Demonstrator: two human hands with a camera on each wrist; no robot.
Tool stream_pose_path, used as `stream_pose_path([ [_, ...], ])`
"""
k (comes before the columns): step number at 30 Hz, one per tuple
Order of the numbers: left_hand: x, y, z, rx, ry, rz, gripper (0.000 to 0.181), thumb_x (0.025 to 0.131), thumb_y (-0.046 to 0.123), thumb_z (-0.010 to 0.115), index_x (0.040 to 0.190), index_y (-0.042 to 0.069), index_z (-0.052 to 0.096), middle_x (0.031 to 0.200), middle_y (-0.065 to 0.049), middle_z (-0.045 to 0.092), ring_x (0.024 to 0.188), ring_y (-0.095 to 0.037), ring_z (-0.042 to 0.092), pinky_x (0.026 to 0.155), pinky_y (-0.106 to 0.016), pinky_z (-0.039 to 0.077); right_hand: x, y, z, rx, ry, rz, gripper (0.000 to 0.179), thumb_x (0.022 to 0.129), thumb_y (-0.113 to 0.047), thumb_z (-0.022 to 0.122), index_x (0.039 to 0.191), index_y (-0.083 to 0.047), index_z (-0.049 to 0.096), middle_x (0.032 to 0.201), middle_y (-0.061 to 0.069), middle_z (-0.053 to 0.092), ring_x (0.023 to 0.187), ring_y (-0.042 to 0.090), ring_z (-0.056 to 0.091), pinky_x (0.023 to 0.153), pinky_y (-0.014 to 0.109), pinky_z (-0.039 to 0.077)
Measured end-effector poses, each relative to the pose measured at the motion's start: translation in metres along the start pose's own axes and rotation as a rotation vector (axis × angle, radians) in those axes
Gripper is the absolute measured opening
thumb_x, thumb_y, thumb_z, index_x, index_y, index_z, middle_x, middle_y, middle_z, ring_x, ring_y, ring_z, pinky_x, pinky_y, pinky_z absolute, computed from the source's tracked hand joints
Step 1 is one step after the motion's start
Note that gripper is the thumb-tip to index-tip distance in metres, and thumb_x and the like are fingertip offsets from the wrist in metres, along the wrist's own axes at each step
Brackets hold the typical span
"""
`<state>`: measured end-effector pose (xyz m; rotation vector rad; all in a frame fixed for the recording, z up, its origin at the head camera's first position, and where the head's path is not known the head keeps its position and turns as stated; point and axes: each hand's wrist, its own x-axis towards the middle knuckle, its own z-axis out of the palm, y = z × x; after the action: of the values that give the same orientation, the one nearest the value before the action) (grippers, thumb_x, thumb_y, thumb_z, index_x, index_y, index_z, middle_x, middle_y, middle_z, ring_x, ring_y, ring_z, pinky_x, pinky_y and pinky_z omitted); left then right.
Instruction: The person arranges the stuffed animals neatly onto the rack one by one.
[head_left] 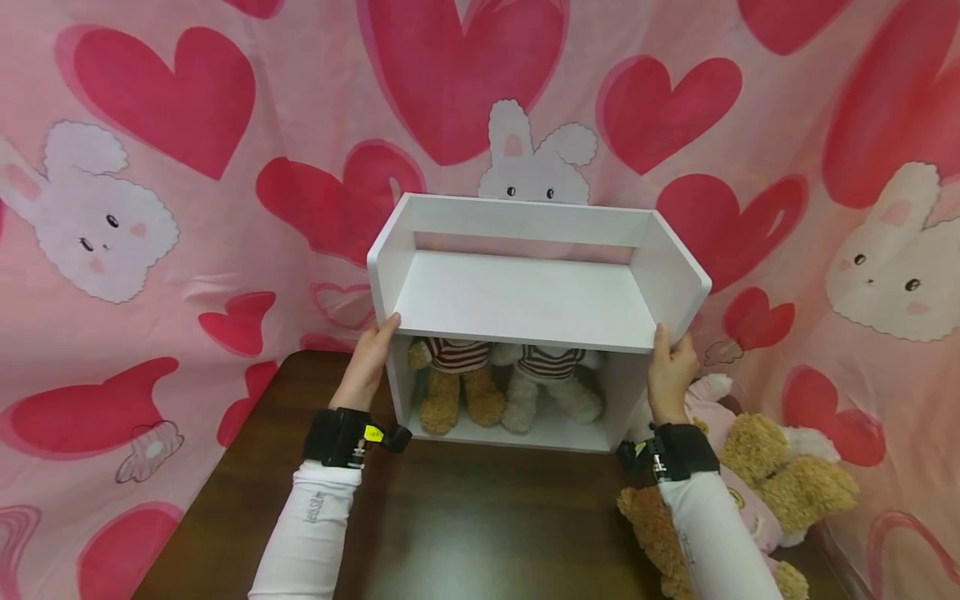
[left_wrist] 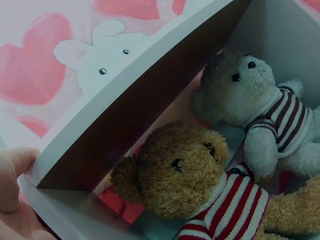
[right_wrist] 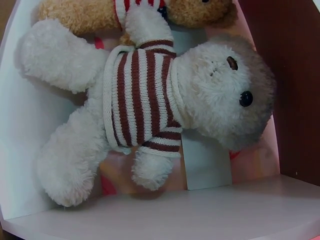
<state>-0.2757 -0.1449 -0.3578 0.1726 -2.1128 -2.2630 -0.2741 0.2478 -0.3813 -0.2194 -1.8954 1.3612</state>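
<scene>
A white two-tier shelf (head_left: 525, 296) stands on the dark table, its upper tier bare. My left hand (head_left: 366, 360) holds its left side where the middle board meets the side panel, thumb at the front edge. At the same height on the right side, my right hand (head_left: 672, 375) grips the other panel. Inside the lower tier sit two teddy bears. One is a brown bear (left_wrist: 175, 167) in a red-and-white striped sweater; to its right sits a white bear (right_wrist: 215, 95) in a brown-and-white striped sweater. In the head view the middle board hides their heads.
Several plush toys (head_left: 795, 475) in brown, pink and white lie heaped at the table's right, partly behind my right forearm. A pink cloth (head_left: 300, 50) with hearts and rabbits hangs behind and at the sides. The brown table (head_left: 487, 517) extends in front of the shelf.
</scene>
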Motion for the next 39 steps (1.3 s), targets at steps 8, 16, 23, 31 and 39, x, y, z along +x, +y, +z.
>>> stream_pose_path([
  [8, -0.001, 0.001, 0.001, 0.014, 0.010, 0.000, 0.061, 0.097, 0.029, 0.040, 0.140, -0.008, 0.019, 0.146, -0.021, 0.021, 0.133, -0.028, 0.019, 0.110, -0.042, 0.013, 0.000, -0.002, -0.001, -0.036, -0.003, -0.002, 0.045, 0.094, -0.032, 0.046, 0.117, 0.006, 0.053, 0.117, 0.020, 0.057, 0.102, 0.025, 0.051, 0.091, 0.047, 0.040],
  [16, -0.001, -0.001, 0.002, 0.017, 0.013, 0.013, 0.058, 0.098, 0.029, 0.039, 0.140, -0.007, 0.021, 0.146, -0.020, 0.022, 0.134, -0.027, 0.018, 0.110, -0.041, 0.011, 0.003, -0.004, -0.007, -0.044, -0.058, -0.013, 0.044, 0.094, -0.029, 0.047, 0.117, 0.008, 0.053, 0.116, 0.023, 0.057, 0.104, 0.027, 0.051, 0.088, 0.046, 0.040],
  [23, -0.003, 0.000, 0.002, 0.048, 0.011, -0.001, 0.060, 0.097, 0.032, 0.039, 0.141, -0.005, 0.021, 0.147, -0.018, 0.021, 0.135, -0.028, 0.017, 0.110, -0.044, 0.010, 0.004, -0.016, -0.018, -0.055, -0.139, 0.041, 0.041, 0.093, -0.029, 0.048, 0.117, 0.004, 0.057, 0.113, 0.016, 0.060, 0.095, 0.012, 0.054, 0.084, 0.035, 0.045],
  [31, -0.004, 0.001, 0.002, 0.059, 0.026, 0.000, 0.059, 0.097, 0.031, 0.039, 0.140, -0.006, 0.023, 0.145, -0.021, 0.024, 0.133, -0.029, 0.020, 0.110, -0.043, 0.013, 0.021, 0.004, -0.030, 0.019, -0.275, 0.029, 0.046, 0.086, -0.031, 0.059, 0.115, 0.005, 0.059, 0.110, 0.022, 0.061, 0.089, 0.020, 0.059, 0.073, 0.040, 0.053],
  [39, -0.005, 0.001, 0.003, 0.057, 0.037, -0.028, 0.061, 0.097, 0.033, 0.040, 0.141, -0.004, 0.021, 0.146, -0.019, 0.021, 0.134, -0.030, 0.018, 0.109, -0.046, 0.012, 0.023, -0.032, -0.041, -0.304, -0.389, -0.013, 0.047, 0.089, -0.027, 0.052, 0.112, 0.014, 0.056, 0.105, 0.029, 0.060, 0.087, 0.026, 0.058, 0.065, 0.020, 0.049],
])
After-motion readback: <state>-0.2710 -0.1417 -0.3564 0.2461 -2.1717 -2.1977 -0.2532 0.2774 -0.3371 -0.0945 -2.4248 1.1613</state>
